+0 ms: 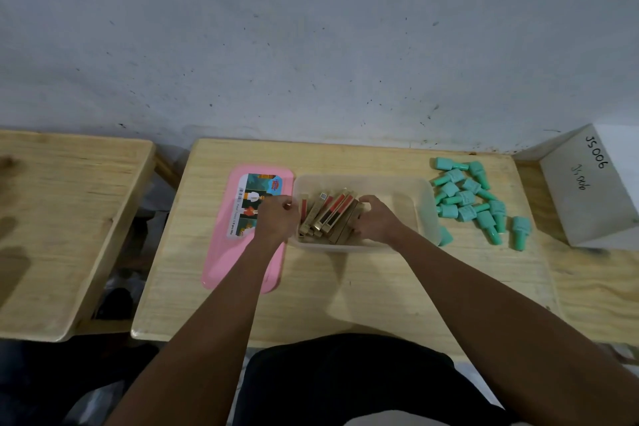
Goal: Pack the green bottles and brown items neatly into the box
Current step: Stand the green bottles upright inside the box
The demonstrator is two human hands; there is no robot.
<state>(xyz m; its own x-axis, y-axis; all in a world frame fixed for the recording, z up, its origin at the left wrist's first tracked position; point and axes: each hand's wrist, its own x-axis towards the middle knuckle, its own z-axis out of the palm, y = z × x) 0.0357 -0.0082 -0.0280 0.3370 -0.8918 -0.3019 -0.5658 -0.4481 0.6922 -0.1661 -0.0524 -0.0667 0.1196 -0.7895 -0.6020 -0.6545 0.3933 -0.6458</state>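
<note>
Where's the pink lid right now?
Head view: the pink lid lies flat on the table, just left of the clear box, beneath the left hand.

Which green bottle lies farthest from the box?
The rightmost green bottle, set apart at the group's near right end, closest to the white carton; the rest lie nearer the box.
</note>
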